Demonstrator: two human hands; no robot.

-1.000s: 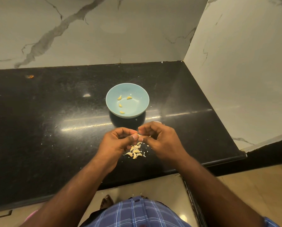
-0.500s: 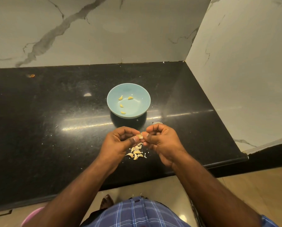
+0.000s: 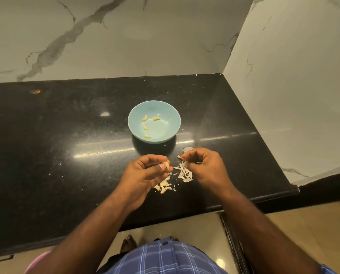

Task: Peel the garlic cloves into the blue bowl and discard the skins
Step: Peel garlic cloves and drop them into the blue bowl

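Head view: left hand (image 3: 145, 173) pinching a garlic clove (image 3: 166, 165) at thumb and fingertips; right hand (image 3: 204, 165) curled, pinching torn skin (image 3: 185, 172). Blue bowl (image 3: 173, 113) just beyond on black counter (image 3: 66, 145), holding four cloves. Unpeeled cloves (image 3: 164, 187) heaped below.

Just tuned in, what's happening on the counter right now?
A person is peeling garlic. The left hand pinches a clove, apparently peeled; the right hand pinches a scrap of skin. Four peeled cloves lie in the blue bowl. Unpeeled cloves and loose skins sit on the black counter under the hands.
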